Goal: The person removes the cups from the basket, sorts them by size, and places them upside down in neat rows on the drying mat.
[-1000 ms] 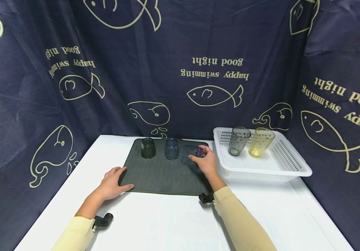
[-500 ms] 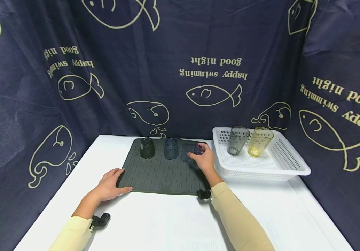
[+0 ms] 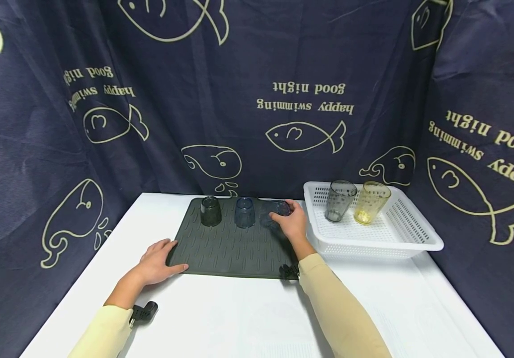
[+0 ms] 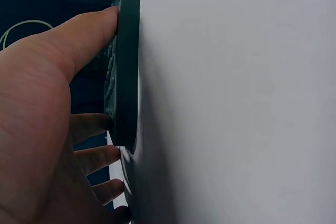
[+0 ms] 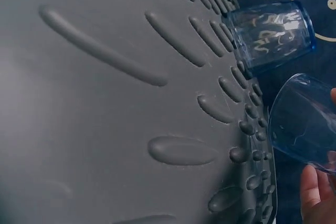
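Observation:
My right hand (image 3: pixel 294 223) pinches a clear, faintly bluish drinking glass (image 5: pixel 302 121) near its base, over the back right part of the dark grey drying mat (image 3: pixel 234 253). The glass is tilted, its mouth toward the mat and to the left. Beside it a blue glass (image 3: pixel 244 213) stands upside down on the mat, and a dark grey glass (image 3: pixel 211 212) stands the same way farther left. My left hand (image 3: pixel 154 263) rests at the mat's front left corner. In the left wrist view its thumb (image 4: pixel 86 32) touches the front edge and its other fingers lie along the side.
A white perforated basket (image 3: pixel 373 244) stands right of the mat. Inside it are a grey patterned glass (image 3: pixel 341 201) and a yellow glass (image 3: pixel 372 203), both mouth up and leaning. A dark blue curtain (image 3: pixel 239 99) with fish prints hangs behind the white table (image 3: pixel 212 318).
My right hand has turned the glass, so its base now points more upward than sideways; the hand has shifted slightly toward the back. The left hand stays at the mat corner.

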{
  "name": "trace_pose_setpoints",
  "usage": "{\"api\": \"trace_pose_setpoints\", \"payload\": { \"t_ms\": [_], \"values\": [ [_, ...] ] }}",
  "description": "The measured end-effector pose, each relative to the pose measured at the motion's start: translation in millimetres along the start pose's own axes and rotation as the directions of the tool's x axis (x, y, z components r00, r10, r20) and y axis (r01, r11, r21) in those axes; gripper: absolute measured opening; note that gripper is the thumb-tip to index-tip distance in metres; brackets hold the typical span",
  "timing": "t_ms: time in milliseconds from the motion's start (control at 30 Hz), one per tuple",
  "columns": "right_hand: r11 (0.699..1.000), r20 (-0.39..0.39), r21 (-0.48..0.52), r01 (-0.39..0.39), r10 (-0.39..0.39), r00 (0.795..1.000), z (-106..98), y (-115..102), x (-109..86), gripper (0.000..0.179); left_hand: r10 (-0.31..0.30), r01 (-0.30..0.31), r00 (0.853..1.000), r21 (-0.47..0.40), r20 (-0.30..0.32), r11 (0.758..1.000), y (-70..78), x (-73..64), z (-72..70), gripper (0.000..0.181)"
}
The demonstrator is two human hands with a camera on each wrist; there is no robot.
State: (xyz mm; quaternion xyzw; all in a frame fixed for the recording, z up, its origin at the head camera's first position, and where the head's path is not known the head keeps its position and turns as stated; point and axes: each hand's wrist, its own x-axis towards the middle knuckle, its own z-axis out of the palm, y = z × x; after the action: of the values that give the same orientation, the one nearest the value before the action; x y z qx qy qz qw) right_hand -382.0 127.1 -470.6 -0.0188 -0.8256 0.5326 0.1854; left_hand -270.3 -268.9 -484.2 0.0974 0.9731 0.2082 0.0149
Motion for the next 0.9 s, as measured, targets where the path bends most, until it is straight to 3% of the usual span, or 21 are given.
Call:
{"api": "trace_pose_setpoints", "payload": {
  "t_ms": [133,600,900],
  "values": [
    [1.000,-0.021,0.003,0.024,-0.024,0.999,1.7,-0.6,2.6,0.068,-0.002,0.002,1.000,0.024,0.010,1.000,-0.4,1.5,-0.7,0.098],
    [0.999,0.021,-0.044,0.025,-0.024,1.000,3.7,4.5,15.0,0.070,-0.038,0.033,0.997,0.077,0.070,0.997,-0.7,3.8,-5.0,0.102],
    [0.997,0.034,-0.073,-0.023,0.025,0.999,3.8,5.5,15.4,0.068,-0.058,0.052,0.995,0.076,0.082,0.996,-2.5,5.9,-3.2,0.104]
  ]
}}
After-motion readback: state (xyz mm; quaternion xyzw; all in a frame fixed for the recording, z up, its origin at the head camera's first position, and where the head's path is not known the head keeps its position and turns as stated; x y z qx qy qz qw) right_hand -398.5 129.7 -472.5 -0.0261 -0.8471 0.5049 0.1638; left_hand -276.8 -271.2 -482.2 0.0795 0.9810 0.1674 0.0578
